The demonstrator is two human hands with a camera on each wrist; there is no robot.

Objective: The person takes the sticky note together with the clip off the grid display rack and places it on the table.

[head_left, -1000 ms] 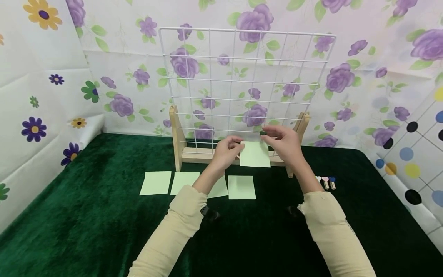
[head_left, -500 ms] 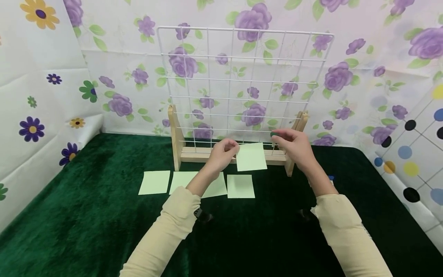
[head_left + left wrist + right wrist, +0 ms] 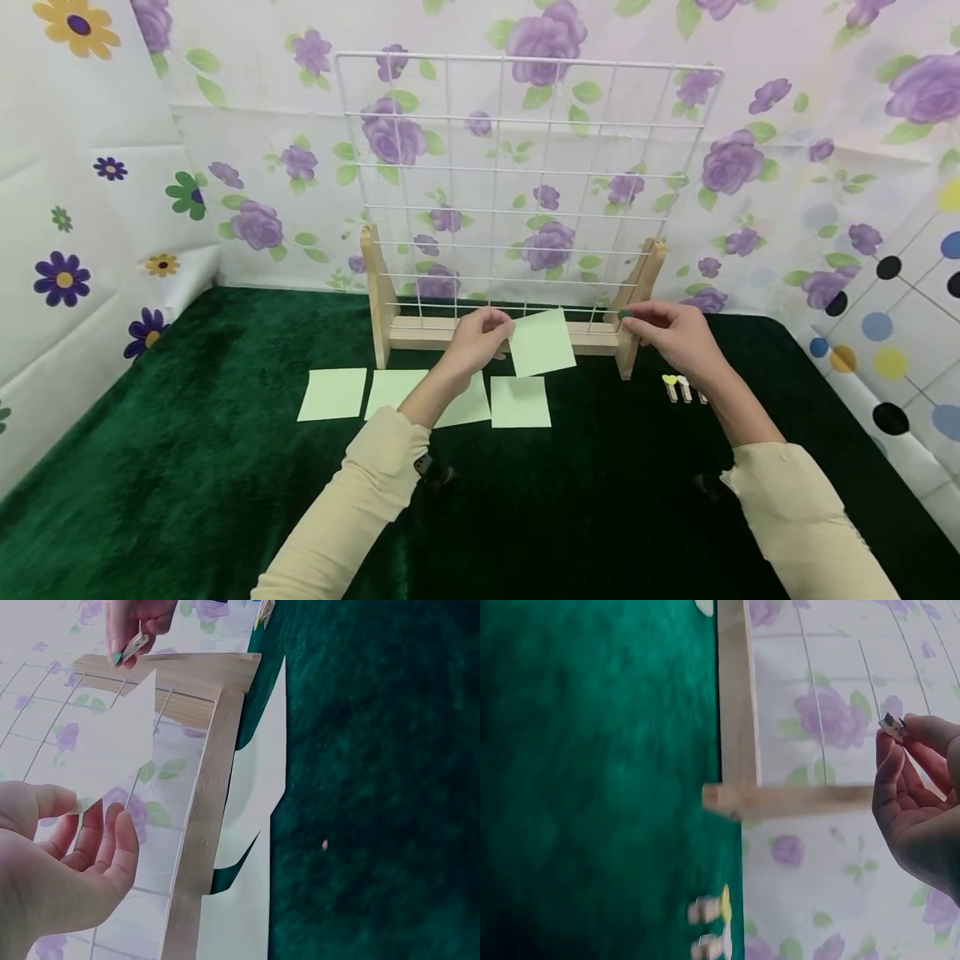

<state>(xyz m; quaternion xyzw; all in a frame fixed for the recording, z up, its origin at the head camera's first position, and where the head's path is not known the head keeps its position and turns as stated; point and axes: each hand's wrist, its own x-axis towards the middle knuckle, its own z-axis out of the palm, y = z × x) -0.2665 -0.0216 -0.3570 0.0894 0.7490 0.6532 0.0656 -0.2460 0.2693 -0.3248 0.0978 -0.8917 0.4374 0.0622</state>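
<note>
My left hand point(image 3: 474, 343) pinches a pale green square paper note point(image 3: 543, 343) at its left edge, between thumb and fingertips. The note hangs tilted in front of the lower part of a white wire grid point(image 3: 517, 171). To the right, beside the grid's wooden foot, my right hand point(image 3: 678, 333) pinches a small wooden clothespin point(image 3: 892, 727). Its green end point(image 3: 118, 657) shows past the fingers in the left wrist view. Several more pale green notes lie in a row on the green cloth, the nearest to the hands being the rightmost note point(image 3: 521, 402).
A wooden stand point(image 3: 381, 300) holds the grid upright near the back of the green cloth point(image 3: 187, 450). Small clothespins with heart-shaped tops point(image 3: 671, 388) lie at the right, partly hidden by the right wrist. A flowered sheet point(image 3: 285, 75) hangs behind.
My right hand has moved right, away from the note, carrying the clothespin. My left hand has shifted slightly left and down, and the note has tilted.
</note>
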